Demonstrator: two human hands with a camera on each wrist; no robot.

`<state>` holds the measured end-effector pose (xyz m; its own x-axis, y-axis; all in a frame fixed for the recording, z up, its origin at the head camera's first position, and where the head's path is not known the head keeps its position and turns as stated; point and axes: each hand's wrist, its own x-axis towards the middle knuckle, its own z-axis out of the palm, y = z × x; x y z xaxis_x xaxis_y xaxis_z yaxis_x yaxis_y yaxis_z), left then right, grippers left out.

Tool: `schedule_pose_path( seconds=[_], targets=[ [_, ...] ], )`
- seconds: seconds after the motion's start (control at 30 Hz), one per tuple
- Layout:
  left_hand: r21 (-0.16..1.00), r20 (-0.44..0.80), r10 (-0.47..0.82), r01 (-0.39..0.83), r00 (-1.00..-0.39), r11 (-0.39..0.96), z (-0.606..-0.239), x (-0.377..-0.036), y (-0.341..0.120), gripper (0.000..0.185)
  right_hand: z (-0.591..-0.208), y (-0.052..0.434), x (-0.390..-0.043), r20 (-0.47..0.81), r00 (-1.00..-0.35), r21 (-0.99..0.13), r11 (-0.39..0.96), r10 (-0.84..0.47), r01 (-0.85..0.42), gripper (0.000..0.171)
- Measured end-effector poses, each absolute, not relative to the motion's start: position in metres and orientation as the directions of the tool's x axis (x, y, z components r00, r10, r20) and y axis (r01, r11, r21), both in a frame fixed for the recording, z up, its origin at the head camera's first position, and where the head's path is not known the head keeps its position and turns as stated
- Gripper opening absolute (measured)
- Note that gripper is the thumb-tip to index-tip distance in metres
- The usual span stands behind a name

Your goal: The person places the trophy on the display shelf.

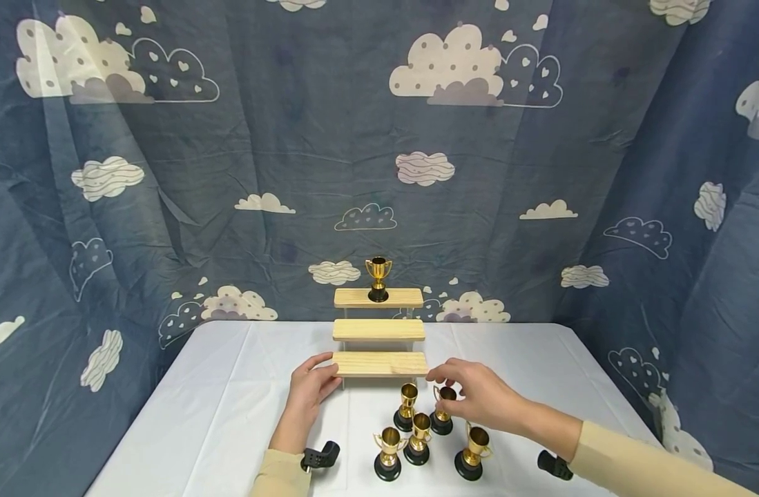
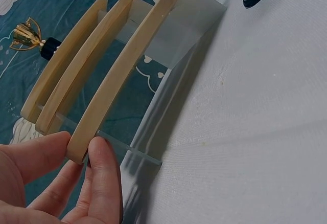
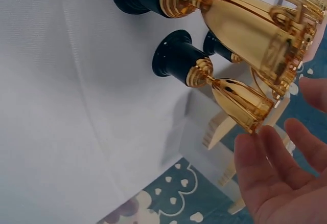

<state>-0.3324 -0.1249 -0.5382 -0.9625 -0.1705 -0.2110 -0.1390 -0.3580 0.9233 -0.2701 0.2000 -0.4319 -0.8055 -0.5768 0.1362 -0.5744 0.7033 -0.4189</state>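
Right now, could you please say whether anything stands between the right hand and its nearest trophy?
Nothing visible does: the right hand is right at the nearest trophy, and another trophy stands apart to its left.

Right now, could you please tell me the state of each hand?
Left hand: pinching the left end of the lowest shelf.
Right hand: open beside a gold trophy; whether it touches cannot be told.
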Motion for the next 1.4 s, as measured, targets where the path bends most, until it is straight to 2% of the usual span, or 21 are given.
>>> schedule_pose_path(
  seconds=[0.33,0.83,1.0,1.4],
  targets=[
    [0.924,-0.204,-0.174,-0.131,-0.963,-0.359,-0.541,-0.331,-0.127,0.042,-0.442,0.201,-0.277,0.159,-0.786,-0.463,0.659,-0.597,-0.593,0.032],
    [0.921,-0.207,-0.17,-0.134,-0.963,-0.366,-0.54,-0.333,-0.13,0.042,-0.448,0.2,-0.284,0.128,-0.826,-0.43,0.72,-0.55,-0.546,0.034],
    [0.917,-0.217,-0.161,-0.144,-0.963,-0.373,-0.54,-0.333,-0.129,0.042,-0.451,0.202,-0.283,0.1,-0.841,-0.439,0.735,-0.532,-0.517,0.03],
    [0.913,-0.213,-0.152,-0.142,-0.965,-0.382,-0.537,-0.332,-0.127,0.043,-0.452,0.206,-0.283,0.088,-0.84,-0.432,0.739,-0.535,-0.516,0.032]
  ],
)
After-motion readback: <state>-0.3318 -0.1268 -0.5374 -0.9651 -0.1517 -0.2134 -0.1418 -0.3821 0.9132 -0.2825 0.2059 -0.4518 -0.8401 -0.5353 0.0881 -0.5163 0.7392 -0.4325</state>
